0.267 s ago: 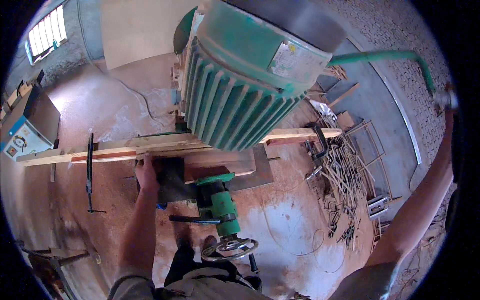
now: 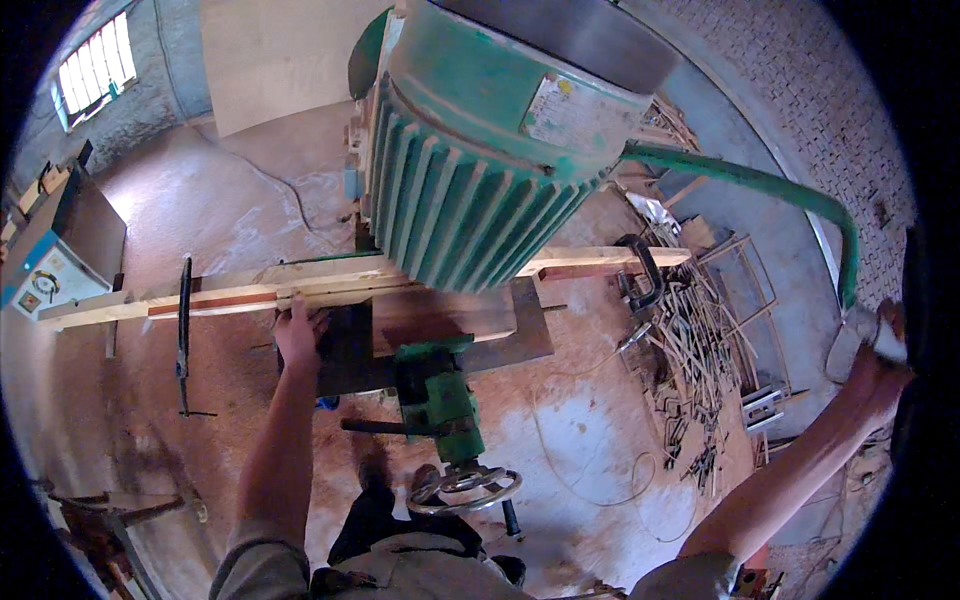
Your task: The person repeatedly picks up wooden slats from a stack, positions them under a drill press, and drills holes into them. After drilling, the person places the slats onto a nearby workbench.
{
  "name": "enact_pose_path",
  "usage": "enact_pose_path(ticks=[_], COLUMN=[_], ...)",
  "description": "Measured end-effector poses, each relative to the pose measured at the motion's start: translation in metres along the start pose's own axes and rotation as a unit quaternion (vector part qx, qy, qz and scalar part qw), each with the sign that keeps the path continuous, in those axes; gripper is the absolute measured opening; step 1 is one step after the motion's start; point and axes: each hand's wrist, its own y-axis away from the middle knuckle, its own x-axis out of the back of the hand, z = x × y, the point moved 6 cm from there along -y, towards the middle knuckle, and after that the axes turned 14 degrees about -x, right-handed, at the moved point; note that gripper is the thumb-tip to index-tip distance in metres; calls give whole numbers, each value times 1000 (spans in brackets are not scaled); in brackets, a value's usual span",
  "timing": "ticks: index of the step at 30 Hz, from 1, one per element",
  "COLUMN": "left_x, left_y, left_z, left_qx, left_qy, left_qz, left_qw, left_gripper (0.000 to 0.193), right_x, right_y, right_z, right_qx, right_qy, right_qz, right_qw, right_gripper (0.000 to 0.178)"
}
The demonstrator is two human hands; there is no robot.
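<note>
A large green finned motor (image 2: pixel 470 190) hangs over a long pale wooden beam (image 2: pixel 230 285) that crosses the machine table (image 2: pixel 535 325). My left hand (image 2: pixel 297 338) is closed at the near edge of the beam, left of the motor, with a finger up on the wood. A thick wood block (image 2: pixel 440 318) lies between the beam and a green clamp (image 2: pixel 440 400) with a metal handwheel (image 2: pixel 465 490). At the far right my right hand (image 2: pixel 882 350) is wrapped round the end of a bent green lever (image 2: pixel 760 172) coming from the machine. Where the beam passes under the motor is hidden.
A bar clamp (image 2: pixel 183 340) crosses the beam on the left, and a black C-clamp (image 2: pixel 643 272) grips it on the right. Wood strips (image 2: pixel 700 365) lie heaped on the right floor. At far left stands a cabinet (image 2: pixel 75 250) with a dial.
My right hand has come down and nearer to me, swinging the green lever down with it. My left hand stays at the beam. The whole view has shifted slightly.
</note>
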Motion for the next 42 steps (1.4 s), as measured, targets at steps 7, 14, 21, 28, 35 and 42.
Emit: enact_pose_path(ticks=[7,14,21,28,35,42], left_x=[7,5,8,8,11,14], left_y=[-4,-3,-5,-6,-12,-12], left_z=[-6,-6,-7,-13,-21,-10], left_qx=[11,20,28,17,37,20], left_qy=[40,22,40,18,25,63], left_qz=[-7,23,7,-1,-13,-11], left_qw=[999,999,999,1000,999,998], left_gripper=[43,38,42,44,46,43], right_x=[-39,-37,-18,-37,-41,-37], right_y=[92,152,226,281,348,320], right_z=[54,72,100,148,195,169], right_qx=[113,49,126,34,-74,-75], right_qy=[-9,-127,-113,-157,-77,-46], right_qz=[373,222,458,314,273,256], right_qw=[921,966,873,936,956,963], right_gripper=[33,35,39,40,46,39])
